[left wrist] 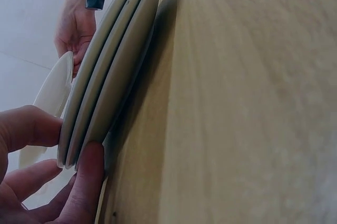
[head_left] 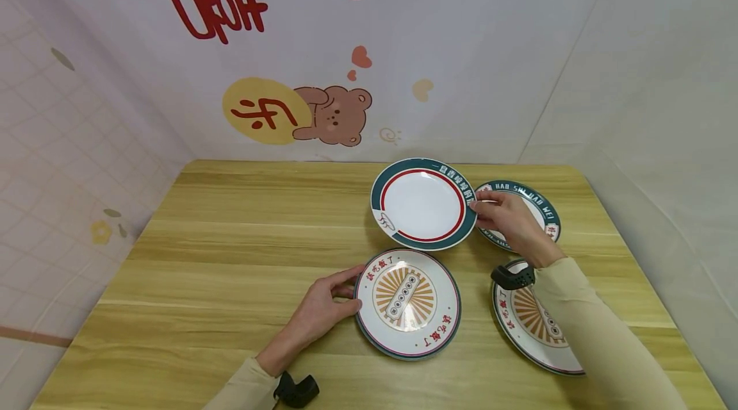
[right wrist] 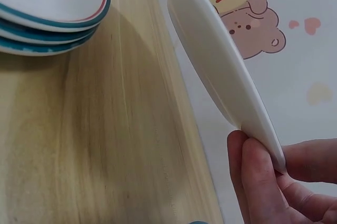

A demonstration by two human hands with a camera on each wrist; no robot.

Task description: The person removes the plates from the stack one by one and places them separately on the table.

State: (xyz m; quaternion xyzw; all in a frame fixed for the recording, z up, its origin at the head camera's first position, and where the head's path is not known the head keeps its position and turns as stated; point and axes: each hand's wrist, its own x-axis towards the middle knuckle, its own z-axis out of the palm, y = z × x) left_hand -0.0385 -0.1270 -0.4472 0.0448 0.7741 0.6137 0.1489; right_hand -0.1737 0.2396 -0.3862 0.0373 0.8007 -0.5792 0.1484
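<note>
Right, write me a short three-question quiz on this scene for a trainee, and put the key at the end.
1. Which hand holds the raised plate?
2. True or false: the left hand grips the edge of a three-plate stack.
3. Fill in the blank: the wall behind the table shows a cartoon ____ beside a yellow disc.

Key: 1. The right hand. 2. True; three rims show in the left wrist view. 3. Bear.
</note>
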